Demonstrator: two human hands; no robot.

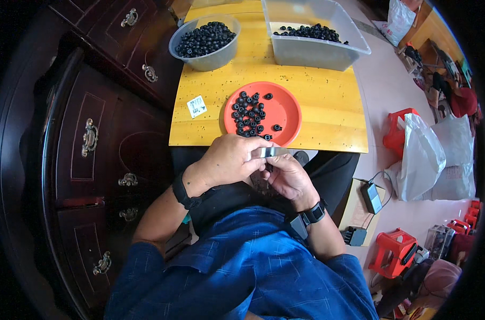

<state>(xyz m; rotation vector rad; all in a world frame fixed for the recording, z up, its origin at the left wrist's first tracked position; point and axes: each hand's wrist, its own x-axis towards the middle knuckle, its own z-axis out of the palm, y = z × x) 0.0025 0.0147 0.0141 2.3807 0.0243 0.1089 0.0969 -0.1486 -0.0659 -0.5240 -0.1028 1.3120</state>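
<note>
My left hand [233, 156] is closed, its fingers pinching one end of a short, flat silvery metal strip [271, 152]. The fingers of my right hand [291, 177] are closed at the strip's other end, with the thumb against it. Something small and dark shows under the strip between the hands; its shape is mostly hidden. Both hands are over my lap, at the near edge of the table. Just beyond them, a round orange-red plate [290, 114] holds several small black ring-ended parts [247, 114], mostly heaped on its left side.
On the yellow table [327, 106] stand a round clear tub [213, 60] and a rectangular clear bin [317, 53], both holding black parts. A white label [196, 106] lies left of the plate. Dark drawers [87, 138] line the left; red stools [394, 250] and white bags [421, 157] stand right.
</note>
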